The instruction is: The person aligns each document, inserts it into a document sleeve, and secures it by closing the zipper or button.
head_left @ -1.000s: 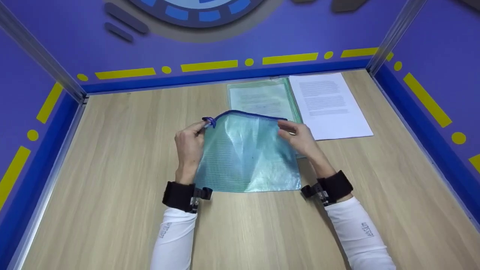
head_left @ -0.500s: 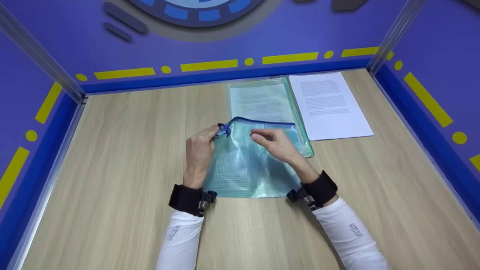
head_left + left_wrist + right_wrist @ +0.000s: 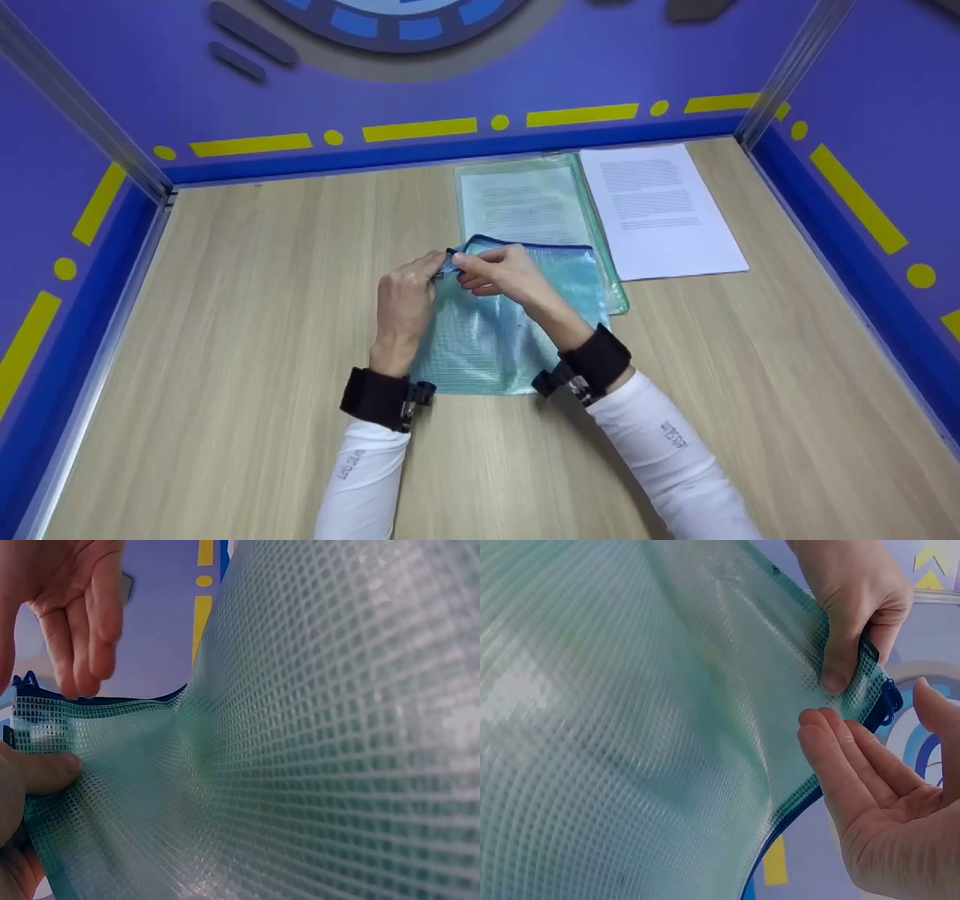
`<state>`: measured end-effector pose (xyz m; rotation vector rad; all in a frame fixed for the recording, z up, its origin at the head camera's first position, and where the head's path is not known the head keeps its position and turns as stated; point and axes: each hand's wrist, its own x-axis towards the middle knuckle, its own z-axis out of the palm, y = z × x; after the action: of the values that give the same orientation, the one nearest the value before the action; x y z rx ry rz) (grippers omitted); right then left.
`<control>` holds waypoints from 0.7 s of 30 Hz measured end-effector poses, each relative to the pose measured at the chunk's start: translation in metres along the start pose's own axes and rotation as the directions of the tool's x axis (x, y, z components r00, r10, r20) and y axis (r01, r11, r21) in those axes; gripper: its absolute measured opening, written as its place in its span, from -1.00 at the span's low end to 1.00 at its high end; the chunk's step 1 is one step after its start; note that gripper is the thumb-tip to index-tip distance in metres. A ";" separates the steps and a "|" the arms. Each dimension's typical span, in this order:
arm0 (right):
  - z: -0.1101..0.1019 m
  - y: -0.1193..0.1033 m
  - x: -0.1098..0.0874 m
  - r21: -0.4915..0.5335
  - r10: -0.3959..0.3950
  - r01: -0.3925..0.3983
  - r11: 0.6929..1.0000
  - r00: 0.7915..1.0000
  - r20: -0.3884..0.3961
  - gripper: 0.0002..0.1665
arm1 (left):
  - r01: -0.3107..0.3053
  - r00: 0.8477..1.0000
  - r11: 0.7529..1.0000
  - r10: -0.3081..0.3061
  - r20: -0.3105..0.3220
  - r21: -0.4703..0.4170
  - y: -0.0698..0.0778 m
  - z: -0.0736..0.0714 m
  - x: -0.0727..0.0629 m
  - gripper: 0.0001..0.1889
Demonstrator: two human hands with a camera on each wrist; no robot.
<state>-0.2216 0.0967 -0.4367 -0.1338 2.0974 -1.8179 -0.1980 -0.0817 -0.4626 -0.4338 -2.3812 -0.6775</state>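
A translucent green mesh zipper pouch [image 3: 480, 352] with a dark blue zipper edge [image 3: 536, 244] is raised off the table along its top. My left hand [image 3: 405, 304] pinches its upper left corner, thumb on the mesh side, as the right wrist view shows. Beside that corner is my right hand [image 3: 510, 277]. Seen from the right wrist, its fingers [image 3: 862, 772] are fairly straight and the thumb stands apart, near the blue zipper pull loop [image 3: 889, 701]. Nothing shows in its grip. From the head, the right fingers partly cover the zipper end.
Behind the held pouch lies another green pouch [image 3: 589, 202] with a printed sheet inside. A stack of printed paper [image 3: 664, 225] lies against its right side. Blue-purple panels [image 3: 420, 97] wall in the wooden table [image 3: 262, 300] at the back and sides.
My right hand has left the pouch's upper right edge and moved left to the zipper end by my left hand. The left hand has shifted slightly right and nearer with the corner.
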 end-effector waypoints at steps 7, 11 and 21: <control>0.004 -0.003 0.004 0.044 -0.005 0.003 0.999 1.000 0.029 -0.57 | 0.021 0.999 1.000 -0.021 0.025 -0.005 -0.001 -0.001 0.000 -0.63; 0.005 -0.001 0.004 0.095 0.001 -0.005 0.995 0.999 0.041 -0.63 | 0.031 0.999 0.999 -0.030 0.035 -0.030 0.000 -0.001 0.000 -0.63; 0.009 0.004 0.006 0.100 -0.001 0.002 0.995 1.000 -0.010 -0.64 | 0.048 0.996 0.995 -0.041 0.084 -0.089 0.004 0.000 0.000 -0.73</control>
<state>-0.2240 0.0872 -0.4427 -0.1009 2.0080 -1.9242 -0.1961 -0.0781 -0.4611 -0.4561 -2.4505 -0.8054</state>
